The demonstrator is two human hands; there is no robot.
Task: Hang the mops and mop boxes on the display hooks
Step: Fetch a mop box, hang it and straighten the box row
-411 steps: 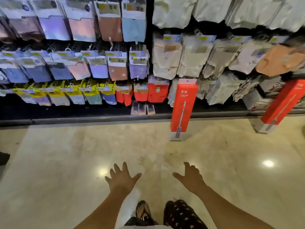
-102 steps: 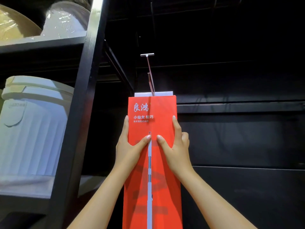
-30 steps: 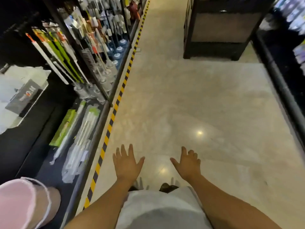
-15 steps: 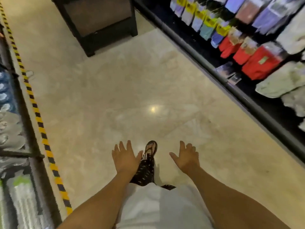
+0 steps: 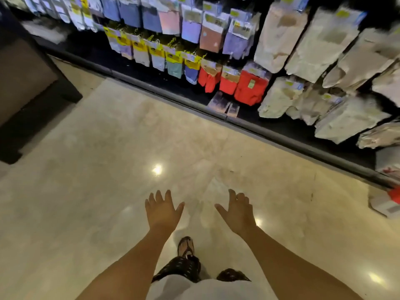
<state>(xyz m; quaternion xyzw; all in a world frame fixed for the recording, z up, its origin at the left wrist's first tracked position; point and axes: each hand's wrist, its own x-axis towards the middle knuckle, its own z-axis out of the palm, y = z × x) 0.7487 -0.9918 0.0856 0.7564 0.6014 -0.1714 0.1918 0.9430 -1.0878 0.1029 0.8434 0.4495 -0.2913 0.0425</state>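
My left hand [image 5: 162,210] and my right hand [image 5: 239,211] hang over the shiny floor with fingers spread and nothing in them. At the far right edge the lower end of a red and white mop box [image 5: 387,202] stands on the floor by the shelf base, mostly cut off by the frame. It lies well to the right of my right hand. No display hooks for mops show in this view.
A rack of packaged cloths [image 5: 190,40] and pale bundles [image 5: 324,50] runs diagonally across the top, with a dark base rail [image 5: 259,128] along the floor. A dark display stand [image 5: 28,87] sits at the left. My feet [image 5: 186,247] are on the tiled floor.
The view has swung right: the striped floor tape and brush shelf have left the frame, the cloth rack now fills the top, and the mop box end has appeared at the right. Both hands stay empty.
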